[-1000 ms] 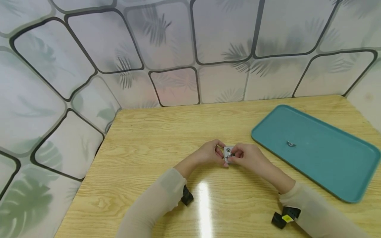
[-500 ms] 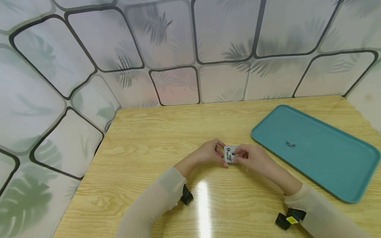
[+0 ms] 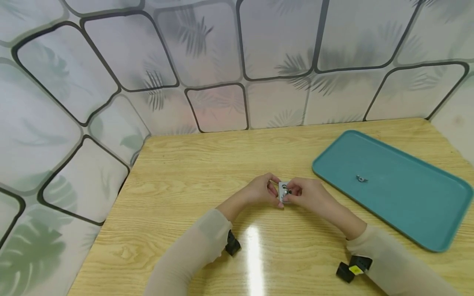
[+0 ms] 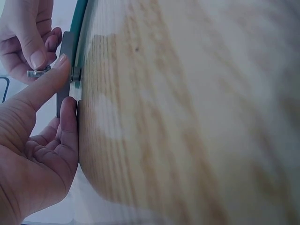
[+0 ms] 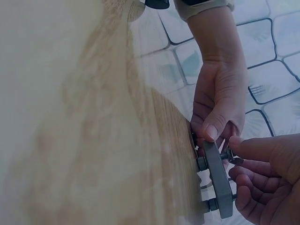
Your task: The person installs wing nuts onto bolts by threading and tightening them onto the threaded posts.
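A small grey metal plate (image 3: 283, 187) is held a little off the table, on edge in both wrist views. Its left edge is gripped by my left hand (image 3: 259, 190), the thumb on one side and fingers on the other. Bolts (image 5: 201, 163) pass through the plate, their heads on the table side. With thumb and fingertips, my right hand (image 3: 309, 193) pinches a wing nut (image 5: 228, 155) on one bolt's threaded end; the fingers partly hide it. The thread's tip (image 4: 33, 73) sticks out past the right thumb in the left wrist view.
A teal tray (image 3: 407, 197) lies to the right on the wooden table (image 3: 192, 164), with another wing nut (image 3: 361, 179) on it. Behind the table hangs a patterned backdrop (image 3: 218, 107). Black wrist devices (image 3: 232, 243) are strapped on both sleeves.
Half a second ago the right hand had drawn slightly right, uncovering the wing nut on the plate. It has since moved back left and pinches the nut. The left hand keeps its place.
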Demonstrator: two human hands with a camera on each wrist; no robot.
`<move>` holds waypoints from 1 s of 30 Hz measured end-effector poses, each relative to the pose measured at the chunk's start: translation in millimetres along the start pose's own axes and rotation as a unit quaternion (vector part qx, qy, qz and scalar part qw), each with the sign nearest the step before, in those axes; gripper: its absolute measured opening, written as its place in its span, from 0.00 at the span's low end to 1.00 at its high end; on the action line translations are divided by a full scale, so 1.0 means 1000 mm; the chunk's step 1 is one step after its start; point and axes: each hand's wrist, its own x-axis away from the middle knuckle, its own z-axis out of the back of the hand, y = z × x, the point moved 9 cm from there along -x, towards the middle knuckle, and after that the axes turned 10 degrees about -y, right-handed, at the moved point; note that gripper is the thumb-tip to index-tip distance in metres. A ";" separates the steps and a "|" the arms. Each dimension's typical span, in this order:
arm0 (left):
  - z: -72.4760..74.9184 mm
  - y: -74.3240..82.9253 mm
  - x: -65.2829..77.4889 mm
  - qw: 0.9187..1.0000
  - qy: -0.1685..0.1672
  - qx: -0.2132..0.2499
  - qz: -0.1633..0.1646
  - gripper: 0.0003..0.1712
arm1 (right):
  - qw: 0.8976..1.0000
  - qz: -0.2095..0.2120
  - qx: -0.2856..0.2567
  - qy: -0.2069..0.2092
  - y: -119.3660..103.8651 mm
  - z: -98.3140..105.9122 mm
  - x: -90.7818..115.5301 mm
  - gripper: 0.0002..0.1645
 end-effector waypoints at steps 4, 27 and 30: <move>0.000 0.001 0.000 1.000 0.000 0.002 -0.003 0.41 | 1.000 -0.003 0.004 0.003 0.000 0.001 0.002 0.11; 0.000 0.000 -0.002 1.000 0.000 -0.013 -0.005 0.41 | 0.999 -0.024 -0.011 0.022 0.004 0.003 0.007 0.15; 0.000 -0.001 -0.002 1.000 -0.002 -0.010 -0.005 0.41 | 0.999 -0.026 -0.010 0.018 0.004 0.000 0.003 0.15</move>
